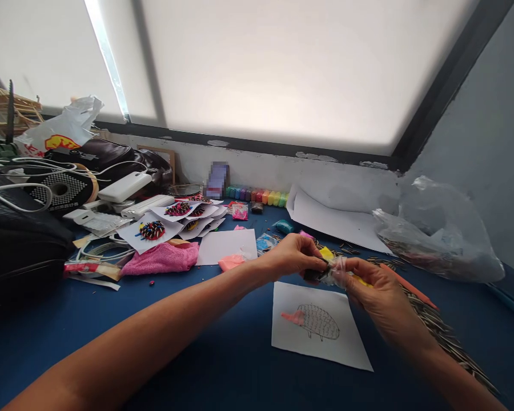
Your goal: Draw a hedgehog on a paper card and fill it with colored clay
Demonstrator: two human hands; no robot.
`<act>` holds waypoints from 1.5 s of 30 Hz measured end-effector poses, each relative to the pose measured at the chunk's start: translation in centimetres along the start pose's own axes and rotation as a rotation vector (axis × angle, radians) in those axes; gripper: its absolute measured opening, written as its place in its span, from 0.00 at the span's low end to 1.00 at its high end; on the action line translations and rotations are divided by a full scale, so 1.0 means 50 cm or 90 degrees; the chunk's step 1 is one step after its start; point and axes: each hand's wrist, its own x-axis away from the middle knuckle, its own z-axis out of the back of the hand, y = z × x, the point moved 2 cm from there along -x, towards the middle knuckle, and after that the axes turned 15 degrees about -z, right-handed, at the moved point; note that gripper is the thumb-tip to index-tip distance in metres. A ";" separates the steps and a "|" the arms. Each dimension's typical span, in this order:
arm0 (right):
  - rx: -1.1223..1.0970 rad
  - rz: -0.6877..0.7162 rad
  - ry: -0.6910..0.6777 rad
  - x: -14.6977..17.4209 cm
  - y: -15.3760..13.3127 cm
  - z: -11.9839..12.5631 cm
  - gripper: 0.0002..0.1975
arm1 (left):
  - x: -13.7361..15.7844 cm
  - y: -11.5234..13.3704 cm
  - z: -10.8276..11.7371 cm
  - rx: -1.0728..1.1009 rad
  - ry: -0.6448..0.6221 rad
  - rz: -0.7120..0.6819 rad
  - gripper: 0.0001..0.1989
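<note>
Where left hand and right hand pinch: clay packet, half-hidden, beyond hedgehog drawing.
Carrier bag left of drawing: illegible lettering.

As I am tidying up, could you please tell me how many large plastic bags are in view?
2: a white printed bag at the far left, and a clear bag at the right, beyond the right hand. Others may be hidden.

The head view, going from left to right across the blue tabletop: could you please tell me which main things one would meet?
Black textured bag → pink cloth → salmon-pink packet → hedgehog-like drawing → clear plastic bag.
</note>
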 end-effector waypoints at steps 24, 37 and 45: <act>0.050 0.115 0.029 0.005 -0.014 0.008 0.19 | 0.005 0.013 0.011 0.003 -0.118 -0.039 0.14; 0.076 0.242 0.174 0.018 -0.005 0.009 0.14 | -0.001 -0.002 -0.018 0.038 -0.021 -0.024 0.04; -0.088 0.063 0.104 0.018 -0.026 0.035 0.24 | 0.035 0.022 0.028 0.015 0.018 -0.006 0.08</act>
